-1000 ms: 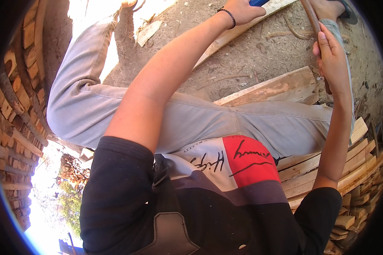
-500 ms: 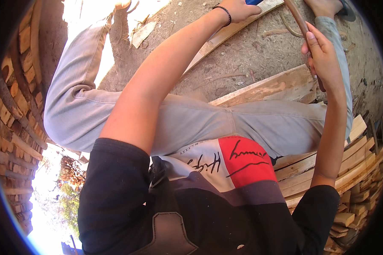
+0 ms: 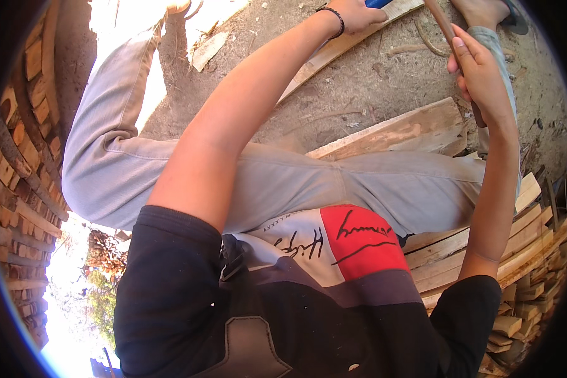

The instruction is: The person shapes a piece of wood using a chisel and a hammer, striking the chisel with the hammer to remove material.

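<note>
Head view: right hand (image 3: 484,74) clamped on a slim brown curved handle (image 3: 445,28), thumb and fingers wrapped round it; its upper end runs out of the top edge, its lower end pokes out below the palm near the wrist. Left hand (image 3: 354,15) is at the top edge, dark braided bracelet (image 3: 334,20) on that wrist, thumb beside a blue object (image 3: 377,2); the other fingers are mostly cut off, so cannot tell how far they close on it. Blue object is only partly in frame, kind unclear. Long pale plank (image 3: 324,61) slants just below the left hand, from the top edge down behind the forearm; contact with the hand unclear. Thicker wood piece (image 3: 400,131) lies on the dirt ground (image 3: 334,94) just beyond the lap, between the forearms. Person sits, grey trousers (image 3: 283,176), legs spread, dark sandal (image 3: 516,19) at upper right. Long boards (image 3: 444,268) lie by the right hip, cut wood pile (image 3: 520,309) beyond them. More stacked wood (image 3: 22,170) lines the left side.
</note>
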Tool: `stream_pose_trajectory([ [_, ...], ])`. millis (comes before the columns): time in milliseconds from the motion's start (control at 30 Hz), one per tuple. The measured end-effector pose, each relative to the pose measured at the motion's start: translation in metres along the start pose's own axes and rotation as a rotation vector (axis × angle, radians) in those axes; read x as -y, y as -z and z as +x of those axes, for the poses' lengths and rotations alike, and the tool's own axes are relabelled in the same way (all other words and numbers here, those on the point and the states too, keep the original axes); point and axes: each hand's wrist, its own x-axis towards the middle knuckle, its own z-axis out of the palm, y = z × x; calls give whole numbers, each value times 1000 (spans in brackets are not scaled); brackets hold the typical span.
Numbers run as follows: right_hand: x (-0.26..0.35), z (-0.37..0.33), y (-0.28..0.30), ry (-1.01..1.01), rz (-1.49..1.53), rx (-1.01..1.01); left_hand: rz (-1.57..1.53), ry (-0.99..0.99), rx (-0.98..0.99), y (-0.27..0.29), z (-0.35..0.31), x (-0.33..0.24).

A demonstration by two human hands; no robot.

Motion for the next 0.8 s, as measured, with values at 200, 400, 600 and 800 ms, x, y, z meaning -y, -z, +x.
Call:
stream_pose_trajectory([
  [200,-6,5,2,-24,-45,26,-154,123,71,5,-5,-11],
  [400,-7,8,2,-63,11,34,-142,175,104,14,-5,-21],
  [600,-6,17,9,-17,-58,-9,-23,149,83,5,3,-10],
  [800,-8,23,13,-18,-90,13,-48,122,38,2,5,-1],
])
